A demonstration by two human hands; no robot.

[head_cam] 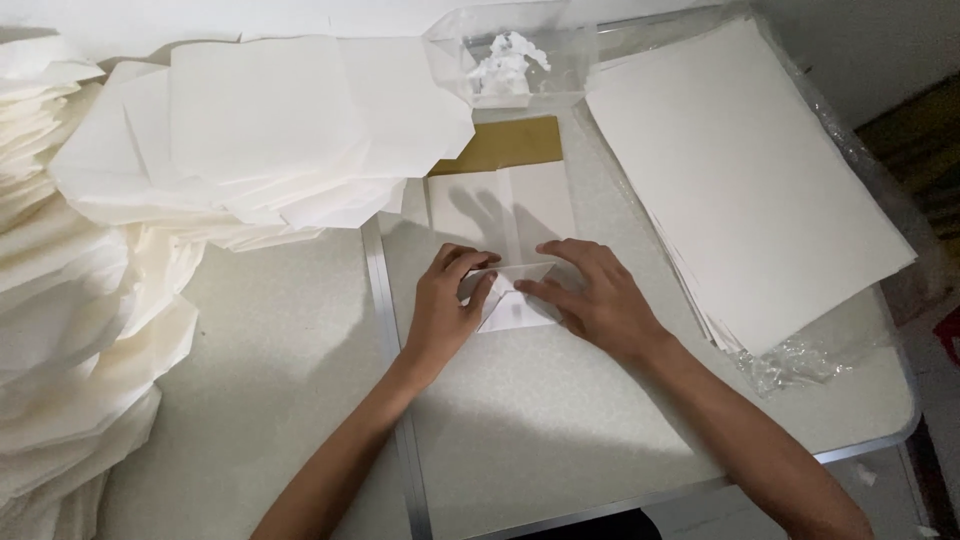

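A white sheet of paper, folded into a narrow strip, lies on the table in front of me. My left hand presses on its near left corner with bent fingers. My right hand lies flat on the near right corner, fingertips on a diagonal fold. Between the hands the near end of the paper shows a folded triangular flap. A brown card sticks out under the far end of the sheet.
A thick stack of flat white sheets in clear plastic wrap lies to the right. Piles of folded white paper pieces fill the far left and left edge. A clear plastic box with crumpled white material stands behind.
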